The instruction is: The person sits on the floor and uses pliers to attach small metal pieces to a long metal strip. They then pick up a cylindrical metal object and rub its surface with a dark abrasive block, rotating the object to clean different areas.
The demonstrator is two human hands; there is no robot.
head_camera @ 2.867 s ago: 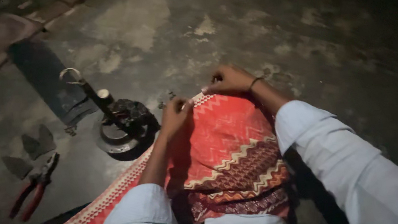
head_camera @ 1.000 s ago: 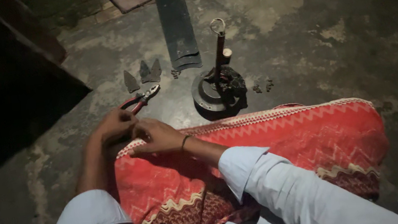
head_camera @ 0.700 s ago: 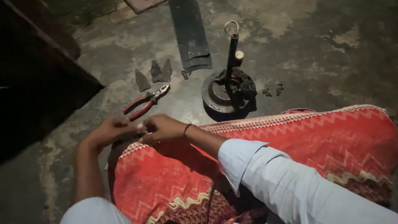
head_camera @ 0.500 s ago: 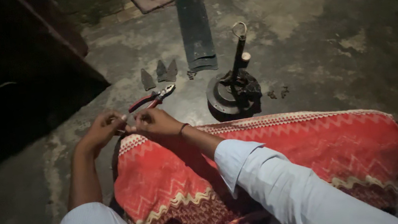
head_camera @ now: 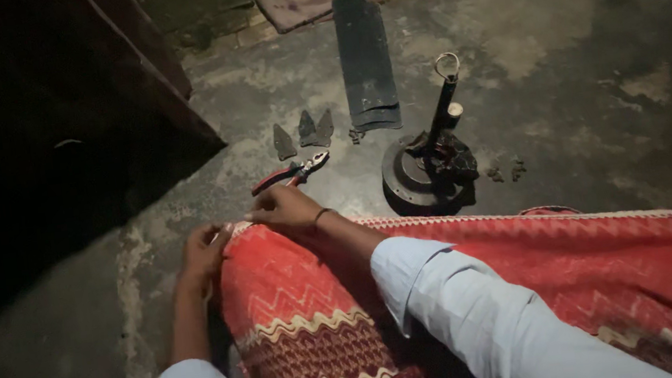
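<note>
Dim light; concrete floor (head_camera: 557, 42). A red zigzag-patterned cloth (head_camera: 535, 276) is spread across the lap and out over the floor toward the right of the frame. All places below are given relative to this cloth.

Left hand (head_camera: 204, 255): at the cloth's near-left corner, fingers curled around the trimmed edge, pinching it. Right hand (head_camera: 287, 208): on the same top edge, just to the right of the left hand, fingers bent down onto the fabric and appearing to grip it. A thin bangle is seen at the right wrist. Pale blue sleeves cover both forearms.

Change noted against the frame 2.9 s ago: both hands were then at the far end of the edge, close to the round metal base; they are now gathered at the left corner, beside the pliers. Over the last second the two hands have barely shifted along the edge. Judgement: the edge has been worked along to its corner, and the corner is what is in hand at present.

Beyond the cloth's top edge:
- red-handled pliers (head_camera: 293, 171), just past the right hand, not touched;
- round dark metal base with upright rod and ring (head_camera: 429, 165), beside the edge, toward the middle;
- three small dark pointed pieces (head_camera: 303, 133), farther out;
- a long dark flat blade (head_camera: 365, 61), farther still.
</note>
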